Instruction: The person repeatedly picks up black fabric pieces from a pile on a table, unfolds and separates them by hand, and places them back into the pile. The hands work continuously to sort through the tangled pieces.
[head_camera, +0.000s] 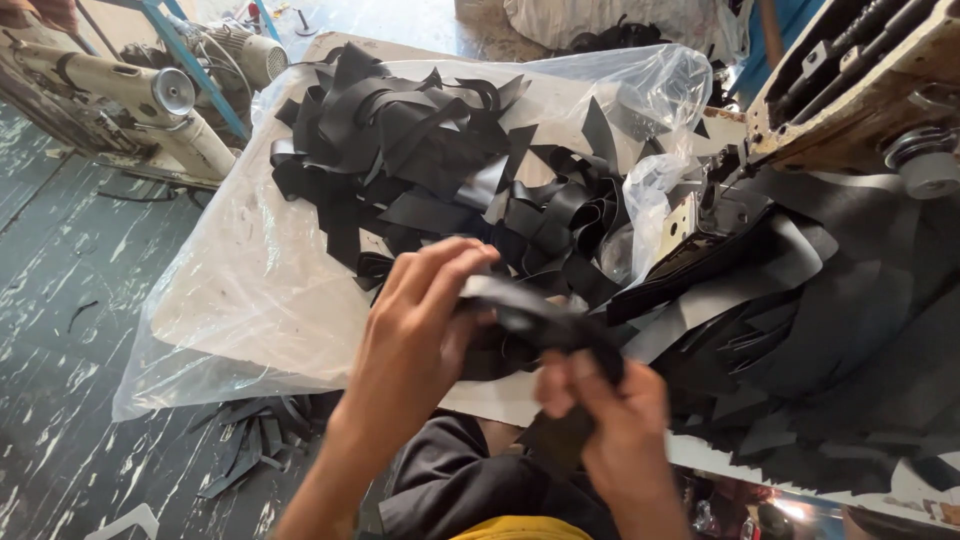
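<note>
Both my hands hold one black leather strip (540, 318) above the near edge of the white table (250, 300). My left hand (415, 335) pinches the strip's upper end between thumb and fingers. My right hand (610, 410) grips its lower part, which hangs down below my fist. A heap of black strips (430, 150) lies just beyond my hands on a clear plastic sheet (240, 250). More flat black pieces (800, 330) are stacked to the right.
A sewing machine (860, 90) stands at the upper right and another pale machine (130, 95) at the upper left. Black scraps (255, 440) lie on the worn painted floor (70, 300) under the table's left corner.
</note>
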